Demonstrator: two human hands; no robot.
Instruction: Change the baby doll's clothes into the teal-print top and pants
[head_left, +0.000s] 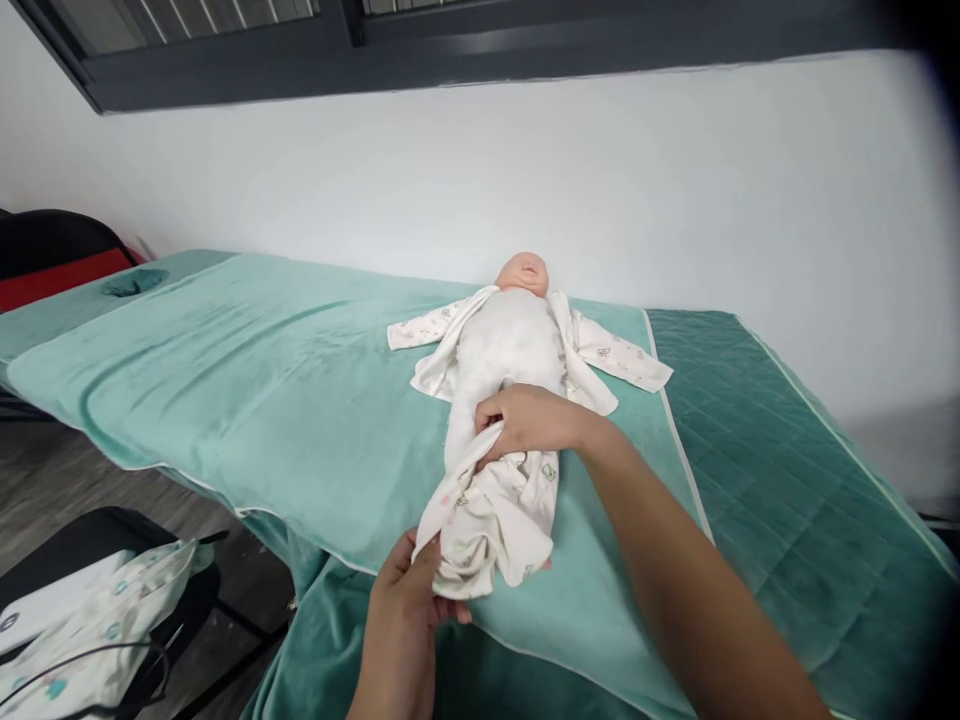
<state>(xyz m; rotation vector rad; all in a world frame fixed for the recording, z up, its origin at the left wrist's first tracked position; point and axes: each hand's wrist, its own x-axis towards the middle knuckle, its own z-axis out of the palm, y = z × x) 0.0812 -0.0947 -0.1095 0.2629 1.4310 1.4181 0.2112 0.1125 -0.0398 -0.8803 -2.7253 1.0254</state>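
A baby doll (510, 330) with a white cloth body lies on its back, head toward the wall. Its arms are in a white printed baby jacket (592, 360) that hangs unfastened at both sides. White printed baby trousers (517, 500) are bunched around the doll's lower legs. My left hand (416, 580) pinches the trousers near the foot end on the left. Higher up, my right hand (525, 420) grips the trousers' waistband between the legs, fingers curled into the cloth. The doll's feet are hidden in the fabric.
A green towel (315, 370) covers the massage bed, with a darker quilted cover (757, 480) at right. On a black chair (180, 600) at lower left lie a printed cloth (112, 640), a white flat object (64, 595) and a cable. Behind stands a white wall (337, 190).
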